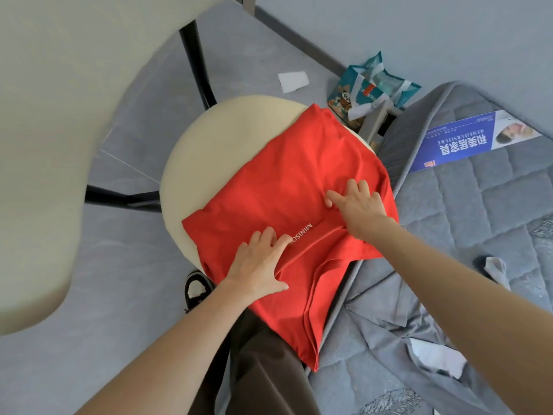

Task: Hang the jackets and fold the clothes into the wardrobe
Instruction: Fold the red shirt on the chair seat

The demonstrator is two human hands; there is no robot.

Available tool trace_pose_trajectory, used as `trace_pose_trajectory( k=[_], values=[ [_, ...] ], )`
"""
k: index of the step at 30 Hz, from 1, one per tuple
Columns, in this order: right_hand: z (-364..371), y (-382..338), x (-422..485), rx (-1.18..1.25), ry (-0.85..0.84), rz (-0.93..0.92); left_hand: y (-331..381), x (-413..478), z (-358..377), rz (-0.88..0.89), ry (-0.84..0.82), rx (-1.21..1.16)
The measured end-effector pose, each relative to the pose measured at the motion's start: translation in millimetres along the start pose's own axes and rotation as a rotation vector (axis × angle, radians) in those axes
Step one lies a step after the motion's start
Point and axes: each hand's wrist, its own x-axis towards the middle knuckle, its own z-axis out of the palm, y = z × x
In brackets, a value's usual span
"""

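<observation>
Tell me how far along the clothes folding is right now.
Done: the red shirt lies partly folded on the cream stool. In hand: the left hand and right hand rest on it. Left: finishing the fold and putting it away; no wardrobe shows.

You have a plain bright red shirt [284, 199] with small white lettering [302, 232], a cream stool [227, 139] on black legs [194, 61], a grey mattress [493, 211] quilted in squares, a blue-and-white leaflet [460, 145], a teal bag [353, 91] printed with a panda, brown trousers [269, 378], and a black-and-white shoe [194, 289] on grey floor [134, 295].
</observation>
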Motion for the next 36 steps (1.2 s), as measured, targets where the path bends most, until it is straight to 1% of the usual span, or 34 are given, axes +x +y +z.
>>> trace_pose_trajectory(
  k=[1,3,5,8,10,12,15,17,19,21,24,27,31,32,34,36],
  values=[
    [5.7,2.3,-0.2,-0.009,0.024,-0.019,1.4,1.3,2.2,-0.017,0.031,-0.04],
    [11.4,5.7,1.3,0.004,0.074,-0.068,-2.4,3.0,2.5,-0.063,0.085,-0.216],
    [11.9,7.9,5.1,0.076,0.084,-0.105,-12.3,3.9,-1.0,-0.12,0.123,-0.369],
    [6.4,6.8,15.4,0.209,0.081,-0.11,-29.8,3.4,-8.9,-0.32,0.253,-0.643],
    [-0.3,2.0,23.5,0.297,0.136,-0.066,-39.0,5.1,-12.1,-0.418,0.332,-0.717],
    [-7.2,-5.5,31.4,0.304,0.217,-0.038,-45.5,6.5,-12.6,-0.437,0.394,-0.652],
    [-18.6,-14.4,41.6,0.248,0.321,-0.085,-50.3,6.2,-16.4,-0.468,0.478,-0.437],
    [-26.9,-20.2,49.4,0.184,0.336,-0.162,-53.0,5.3,-17.9,-0.531,0.386,-0.306],
    [-36.0,-28.6,58.8,0.103,0.299,-0.232,-57.1,6.1,-19.0,-0.591,0.24,-0.326],
    [-43.7,-38.1,69.2,-0.01,0.261,-0.284,-62.6,8.0,-19.7,-0.64,0.144,-0.364],
    [-48.2,-50.8,84.3,-0.202,0.229,-0.314,-67.2,11.9,-21.7,-0.66,0.122,-0.244],
    [-50.2,-58.3,94.0,-0.327,0.256,-0.328,-68.0,17.0,-27.0,-0.62,0.141,-0.154],
    [-57.2,-60.2,96.3,-0.435,0.18,-0.289,-68.5,22.2,-40.3,-0.615,0.053,-0.205],
    [-59.3,-59.6,95.4,-0.459,0.172,-0.281,-69.1,22.7,-44.5,-0.622,0.065,-0.186],
    [-65.1,-57.8,94.2,-0.486,0.198,-0.291,-71.9,21.9,-57.4,-0.639,0.154,-0.085],
    [-74.0,-54.7,91.6,-0.415,0.321,-0.343,-79.8,20.3,-75.7,-0.655,0.299,0.002]
  ],
)
